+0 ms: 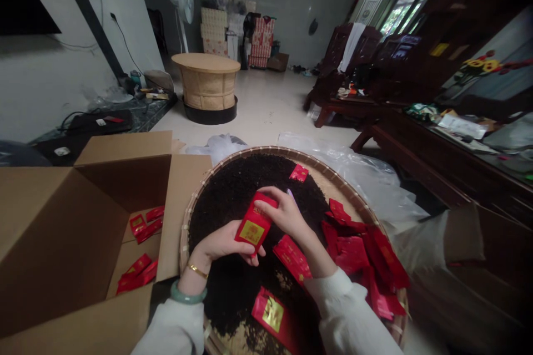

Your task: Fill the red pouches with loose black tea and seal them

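Both hands hold a red packet with a gold label (252, 231) above a round woven tray (333, 183). My left hand (225, 241) grips its lower end, thumb across the front. Around its upper end close the fingers of my right hand (285, 213). A thin purple object (290, 195) shows behind the right hand; its kind is hidden. Dark loose leaves that look like tea (233, 183) cover much of the tray. Another gold-labelled packet (273, 313) lies close to me, and a small red packet (298, 172) lies at the far side. Several red packets (352, 252) are heaped on the right.
At left stands an open cardboard box (187, 177) with several red packets (145, 224) inside. Clear plastic sheeting (366, 172) spreads behind the tray. A dark wooden table (410, 147) is at right, a round wooden-topped stand (206, 64) and a white fan (185, 0) farther back.
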Motion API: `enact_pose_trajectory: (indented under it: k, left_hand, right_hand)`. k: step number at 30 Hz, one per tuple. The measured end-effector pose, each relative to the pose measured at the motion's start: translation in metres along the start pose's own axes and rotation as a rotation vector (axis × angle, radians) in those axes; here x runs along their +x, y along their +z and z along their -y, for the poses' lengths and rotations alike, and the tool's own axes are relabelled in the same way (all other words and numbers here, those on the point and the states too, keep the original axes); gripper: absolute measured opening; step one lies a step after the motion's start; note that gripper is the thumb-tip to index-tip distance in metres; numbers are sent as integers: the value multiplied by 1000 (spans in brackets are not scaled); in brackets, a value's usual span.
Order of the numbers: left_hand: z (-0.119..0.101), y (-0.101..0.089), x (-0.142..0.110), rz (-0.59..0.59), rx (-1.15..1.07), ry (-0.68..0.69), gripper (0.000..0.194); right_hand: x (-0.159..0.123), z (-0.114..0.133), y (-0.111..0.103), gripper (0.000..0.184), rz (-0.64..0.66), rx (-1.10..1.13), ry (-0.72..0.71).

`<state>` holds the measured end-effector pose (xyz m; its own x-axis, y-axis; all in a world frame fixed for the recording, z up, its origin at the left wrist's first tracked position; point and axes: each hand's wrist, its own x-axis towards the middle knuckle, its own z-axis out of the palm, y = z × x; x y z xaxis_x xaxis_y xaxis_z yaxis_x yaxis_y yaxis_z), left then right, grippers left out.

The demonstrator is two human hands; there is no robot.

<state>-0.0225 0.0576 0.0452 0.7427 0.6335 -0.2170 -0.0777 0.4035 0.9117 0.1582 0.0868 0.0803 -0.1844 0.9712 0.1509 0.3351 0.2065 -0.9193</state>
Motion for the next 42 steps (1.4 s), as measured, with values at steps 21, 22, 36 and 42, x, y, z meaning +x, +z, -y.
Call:
enact_pose_trajectory:
  k: [21, 22, 36, 42]
  left_hand:
    - [7, -7, 13, -371, 5, 82, 41]
    - [8, -7, 14, -406, 14, 94, 41]
    - [5, 1, 9, -246, -250, 131, 59]
    - [5, 1, 9, -176, -438, 100, 62]
  right_hand:
    - [3, -18, 12, 34, 147, 162, 184]
    - [1, -20, 13, 33, 119, 181, 194]
    - [-18, -24, 24, 26, -56, 193, 111]
    - [-16, -35, 42, 24, -200, 15, -46]
